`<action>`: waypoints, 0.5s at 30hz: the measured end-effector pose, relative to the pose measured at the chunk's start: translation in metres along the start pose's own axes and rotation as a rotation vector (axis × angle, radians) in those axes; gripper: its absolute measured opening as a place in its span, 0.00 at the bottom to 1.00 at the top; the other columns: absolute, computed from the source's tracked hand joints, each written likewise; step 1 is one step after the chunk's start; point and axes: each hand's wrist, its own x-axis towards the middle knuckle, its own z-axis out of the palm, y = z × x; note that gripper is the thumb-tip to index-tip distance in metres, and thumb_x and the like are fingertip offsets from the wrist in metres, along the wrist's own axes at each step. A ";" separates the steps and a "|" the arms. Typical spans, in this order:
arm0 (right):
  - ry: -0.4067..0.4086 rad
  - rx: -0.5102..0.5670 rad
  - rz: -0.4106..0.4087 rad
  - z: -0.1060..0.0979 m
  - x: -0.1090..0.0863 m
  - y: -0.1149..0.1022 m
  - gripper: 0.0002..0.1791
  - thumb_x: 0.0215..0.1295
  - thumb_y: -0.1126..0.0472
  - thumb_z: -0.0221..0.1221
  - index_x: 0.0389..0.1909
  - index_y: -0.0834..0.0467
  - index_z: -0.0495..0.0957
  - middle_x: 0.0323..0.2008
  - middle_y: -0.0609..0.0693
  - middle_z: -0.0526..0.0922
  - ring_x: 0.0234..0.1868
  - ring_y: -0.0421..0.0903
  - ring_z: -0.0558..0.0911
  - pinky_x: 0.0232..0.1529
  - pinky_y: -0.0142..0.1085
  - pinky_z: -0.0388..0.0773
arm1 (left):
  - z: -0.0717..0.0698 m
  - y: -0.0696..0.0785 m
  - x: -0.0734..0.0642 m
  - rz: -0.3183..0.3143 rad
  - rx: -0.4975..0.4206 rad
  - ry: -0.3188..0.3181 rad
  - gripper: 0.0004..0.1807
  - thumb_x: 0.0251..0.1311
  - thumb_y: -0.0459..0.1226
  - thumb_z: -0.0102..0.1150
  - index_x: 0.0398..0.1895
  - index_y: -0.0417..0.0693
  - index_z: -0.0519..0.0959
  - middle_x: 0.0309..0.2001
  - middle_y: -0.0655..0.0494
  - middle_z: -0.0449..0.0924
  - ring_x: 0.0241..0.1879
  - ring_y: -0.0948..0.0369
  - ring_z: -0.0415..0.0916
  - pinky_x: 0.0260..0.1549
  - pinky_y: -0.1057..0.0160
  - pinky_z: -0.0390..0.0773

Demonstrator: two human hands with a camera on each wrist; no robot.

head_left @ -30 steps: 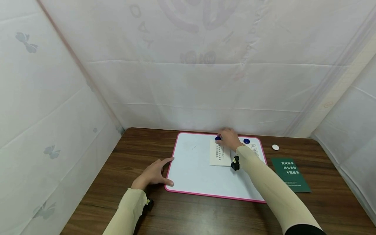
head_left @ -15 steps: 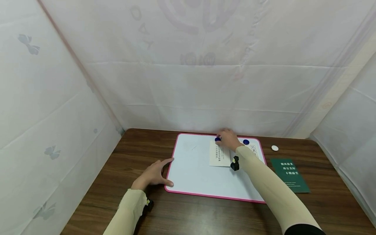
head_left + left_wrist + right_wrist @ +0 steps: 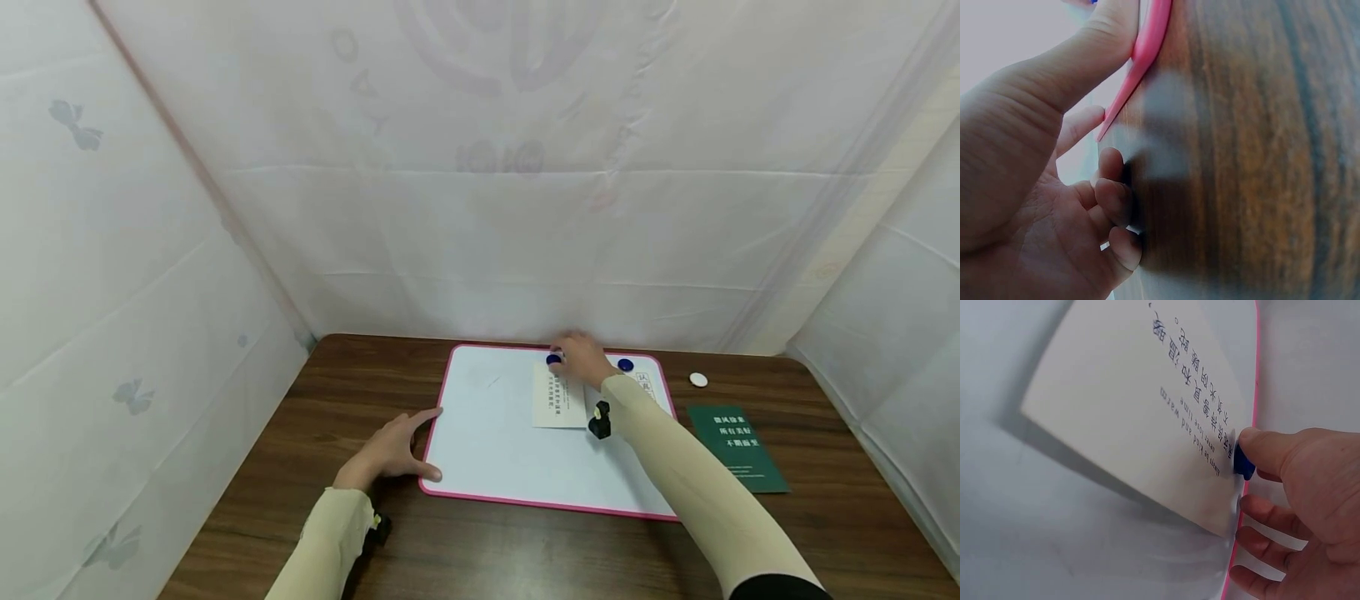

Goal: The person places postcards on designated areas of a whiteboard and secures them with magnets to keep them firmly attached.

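Note:
A whiteboard [image 3: 487,458] with a pink rim lies flat on the table. On it sits a cream card [image 3: 558,408] printed with vertical dark characters. My right hand [image 3: 585,360] pinches a round blue magnet [image 3: 1244,464] between thumb and index finger at the card's top edge, the other fingers spread by the pink rim. In the right wrist view, the card's near edge casts a shadow on the board. My left hand [image 3: 386,454] rests at the board's left edge, thumb and index finger spread apart and touching the rim, the remaining fingertips on the wood.
A second blue magnet [image 3: 626,365] sits over another card [image 3: 644,381], partly hidden by the right sleeve. Right of the board, a white magnet [image 3: 698,380] and a dark green card [image 3: 738,450] lie on the wooden table [image 3: 360,383]. Pale cloth walls [image 3: 450,250] stand behind and beside.
The scene has shifted slightly in the head view. Both hands keep their places, the right still pinching the blue magnet at the card.

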 end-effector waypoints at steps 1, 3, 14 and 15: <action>0.002 0.000 -0.004 0.000 -0.001 0.000 0.24 0.62 0.53 0.64 0.56 0.59 0.77 0.58 0.58 0.77 0.62 0.59 0.70 0.64 0.54 0.64 | 0.000 0.000 0.000 -0.002 -0.001 0.000 0.58 0.31 0.60 0.77 0.72 0.65 0.60 0.68 0.39 0.64 0.68 0.38 0.58 0.57 0.33 0.64; 0.006 -0.001 -0.010 -0.001 -0.001 0.000 0.24 0.62 0.53 0.64 0.56 0.59 0.77 0.58 0.58 0.76 0.63 0.60 0.70 0.64 0.54 0.64 | 0.001 -0.001 0.001 -0.004 0.000 -0.001 0.58 0.32 0.60 0.77 0.72 0.66 0.60 0.68 0.39 0.64 0.68 0.39 0.59 0.57 0.33 0.65; 0.035 0.007 -0.033 -0.004 -0.004 0.000 0.23 0.62 0.52 0.64 0.56 0.58 0.77 0.56 0.57 0.78 0.61 0.58 0.71 0.64 0.54 0.65 | -0.001 -0.003 0.002 -0.003 0.000 0.003 0.58 0.32 0.60 0.77 0.72 0.65 0.61 0.68 0.39 0.64 0.68 0.38 0.59 0.57 0.32 0.64; 0.038 0.006 -0.034 -0.004 -0.003 0.000 0.23 0.62 0.52 0.64 0.55 0.58 0.77 0.56 0.57 0.78 0.61 0.58 0.71 0.63 0.53 0.66 | -0.001 -0.003 0.002 -0.002 0.001 0.002 0.58 0.32 0.60 0.77 0.72 0.65 0.61 0.68 0.39 0.64 0.68 0.38 0.59 0.57 0.32 0.64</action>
